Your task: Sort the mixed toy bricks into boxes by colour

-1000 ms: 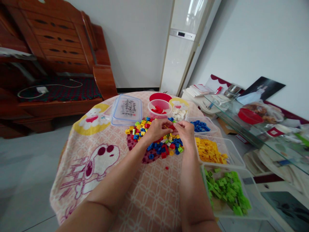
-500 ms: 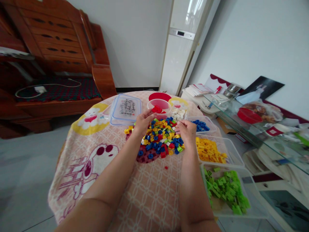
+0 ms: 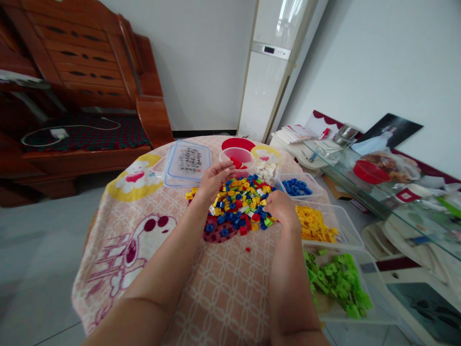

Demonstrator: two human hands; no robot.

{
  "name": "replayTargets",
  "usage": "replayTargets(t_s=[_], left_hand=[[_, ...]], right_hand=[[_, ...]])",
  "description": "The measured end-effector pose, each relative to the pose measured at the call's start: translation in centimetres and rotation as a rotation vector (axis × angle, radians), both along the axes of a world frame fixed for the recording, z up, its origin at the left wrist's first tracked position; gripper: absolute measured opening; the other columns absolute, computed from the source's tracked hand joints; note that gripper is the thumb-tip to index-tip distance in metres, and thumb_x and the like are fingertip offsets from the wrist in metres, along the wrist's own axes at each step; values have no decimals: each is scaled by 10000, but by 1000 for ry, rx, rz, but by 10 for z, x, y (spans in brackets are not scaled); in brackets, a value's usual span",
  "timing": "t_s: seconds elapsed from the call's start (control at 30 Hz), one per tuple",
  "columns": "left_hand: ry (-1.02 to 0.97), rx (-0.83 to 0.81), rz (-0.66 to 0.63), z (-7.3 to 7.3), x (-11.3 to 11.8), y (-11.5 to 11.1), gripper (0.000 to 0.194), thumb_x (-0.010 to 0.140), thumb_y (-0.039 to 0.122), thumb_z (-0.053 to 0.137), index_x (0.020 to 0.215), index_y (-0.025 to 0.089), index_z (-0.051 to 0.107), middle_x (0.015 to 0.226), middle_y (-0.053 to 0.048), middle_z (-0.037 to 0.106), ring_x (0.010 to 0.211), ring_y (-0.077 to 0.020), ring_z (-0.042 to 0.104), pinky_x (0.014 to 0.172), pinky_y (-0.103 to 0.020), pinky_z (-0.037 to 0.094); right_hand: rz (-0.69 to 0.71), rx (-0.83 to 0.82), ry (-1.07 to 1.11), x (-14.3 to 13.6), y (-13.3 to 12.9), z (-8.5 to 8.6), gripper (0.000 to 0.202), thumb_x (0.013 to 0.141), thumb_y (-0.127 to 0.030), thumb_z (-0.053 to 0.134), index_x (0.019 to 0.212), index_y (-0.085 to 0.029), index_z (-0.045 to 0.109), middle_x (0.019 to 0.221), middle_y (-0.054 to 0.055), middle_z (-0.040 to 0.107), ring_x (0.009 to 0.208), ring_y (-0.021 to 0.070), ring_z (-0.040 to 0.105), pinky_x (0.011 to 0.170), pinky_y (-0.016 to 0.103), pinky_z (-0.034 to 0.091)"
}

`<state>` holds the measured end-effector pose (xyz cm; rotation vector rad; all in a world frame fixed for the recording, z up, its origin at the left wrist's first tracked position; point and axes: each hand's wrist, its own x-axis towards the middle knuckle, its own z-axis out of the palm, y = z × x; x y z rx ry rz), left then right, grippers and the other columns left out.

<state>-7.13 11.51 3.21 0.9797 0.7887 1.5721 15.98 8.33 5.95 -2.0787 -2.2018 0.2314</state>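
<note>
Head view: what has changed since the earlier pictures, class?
The bare left hand moved left and forward, toward the round translucent plastic tub; the bare right hand moved nearer the wearer, to the right edge of the multicoloured plastic brick pile. Grips are unclear. The tub stayed put.

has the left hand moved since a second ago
Yes, to the left: judged against the blue-edged plastic box, the left hand is now closer to it.

Loose bricks (image 3: 240, 201) lie before the bowl (image 3: 246, 155), perhaps touching it.
</note>
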Motion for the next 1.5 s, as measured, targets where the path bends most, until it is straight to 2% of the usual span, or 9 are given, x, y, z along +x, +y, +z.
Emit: replayTargets(t_s=[0.13, 0.3, 0.53, 0.77, 0.9, 1.13, 1.23, 1.37, 1.5], left_hand=[[16, 5, -9, 5, -1, -4, 398, 704, 333, 865, 1034, 136, 761, 976, -98, 799, 917, -203, 774, 900, -337, 623], [61, 9, 5, 8, -3, -5, 384, 690, 356, 857, 995, 141, 767, 954, -80, 794, 836, -184, 764, 825, -316, 626], [115, 3, 59, 12, -8, -5, 378, 664, 358, 859, 951, 131, 765, 904, -69, 780, 771, -161, 739, 749, -276, 607], [144, 5, 107, 18, -11, -9, 353, 669, 346, 843, 943, 136, 767, 888, -63, 781, 757, -161, 740, 737, -278, 619], [148, 24, 128, 22, -14, -11, 364, 668, 366, 846, 938, 136, 765, 884, -67, 784, 757, -173, 744, 748, -304, 637], [118, 60, 169, 30, -23, -13, 388, 673, 419, 865, 938, 153, 766, 871, -65, 779, 765, -169, 734, 767, -311, 634], [102, 62, 189, 33, -27, -13, 385, 677, 430, 858, 937, 161, 768, 871, -63, 779, 763, -165, 730, 760, -303, 631], [85, 63, 201, 36, -29, -14, 374, 701, 422, 839, 949, 154, 757, 881, -57, 770, 762, -162, 736, 783, -319, 627], [72, 64, 213, 39, -30, -16, 363, 709, 415, 833, 950, 155, 754, 878, -51, 764, 749, -165, 737, 780, -326, 625]], right_hand=[[33, 23, -20, -1, 1, -6, 139, 697, -77, 711, 677, -214, 728, 686, 65, 740, 770, 231, 736, 705, 286, 508], [-40, 87, 47, -1, 2, -5, 142, 742, -103, 677, 683, -213, 745, 754, 90, 771, 808, 255, 743, 732, 306, 509], [-328, 469, 345, 0, 8, 5, 201, 845, -181, 581, 893, -162, 775, 924, 149, 784, 945, 310, 727, 899, 387, 518], [-442, 748, 410, 5, 15, -15, 377, 856, -116, 492, 1174, -108, 694, 1209, 235, 673, 1169, 326, 627, 1025, 443, 481], [-366, 791, 341, 7, 13, -13, 382, 859, -148, 496, 1177, -105, 704, 1287, 251, 645, 1272, 357, 573, 1075, 487, 461], [-40, 634, 506, -7, -13, 32, 365, 921, -241, 462, 1117, -157, 758, 1124, 150, 769, 1049, 282, 701, 977, 393, 547], [94, 579, 593, -24, -28, 41, 342, 937, -267, 482, 1081, -185, 781, 1103, 114, 793, 1032, 266, 726, 974, 377, 553], [252, 424, 672, -46, -53, 29, 331, 952, -270, 507, 1094, -210, 800, 1137, 107, 803, 1079, 263, 737, 1011, 390, 552], [487, 202, 689, -54, -99, -4, 342, 991, -292, 515, 1190, -257, 790, 1196, 86, 796, 1148, 252, 730, 1047, 411, 557]])
